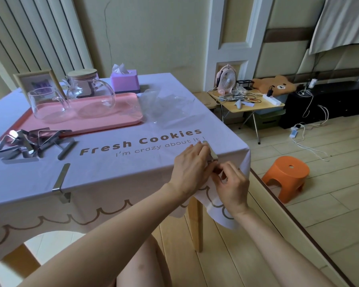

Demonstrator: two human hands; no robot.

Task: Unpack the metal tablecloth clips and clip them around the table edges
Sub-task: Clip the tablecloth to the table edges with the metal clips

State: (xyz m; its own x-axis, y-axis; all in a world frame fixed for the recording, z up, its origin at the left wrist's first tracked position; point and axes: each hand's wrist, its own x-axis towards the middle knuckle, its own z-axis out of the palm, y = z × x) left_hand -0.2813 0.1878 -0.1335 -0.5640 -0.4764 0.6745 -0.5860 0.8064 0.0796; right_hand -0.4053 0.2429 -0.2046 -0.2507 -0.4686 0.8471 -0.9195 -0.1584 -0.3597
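A lavender tablecloth [116, 168] printed "Fresh Cookies" covers the table. One metal clip [61, 179] sits clamped over the near edge at the left. Several loose metal clips [29, 145] lie in a pile on the cloth further left. At the near right corner a second clip [212, 155] straddles the table edge. My left hand [190, 169] lies over its top strip, fingers along it. My right hand [231, 184] pinches the clip's lower part just below the edge. Crumpled clear plastic packaging [170, 106] lies near the far right edge.
A pink tray [120, 119] carries a glass cup [47, 104] and a glass teapot [89, 90]. A picture frame [36, 81] and a purple tissue box [124, 79] stand behind. An orange stool [284, 175] sits on the floor at right, a small folding table [249, 102] with a fan beyond.
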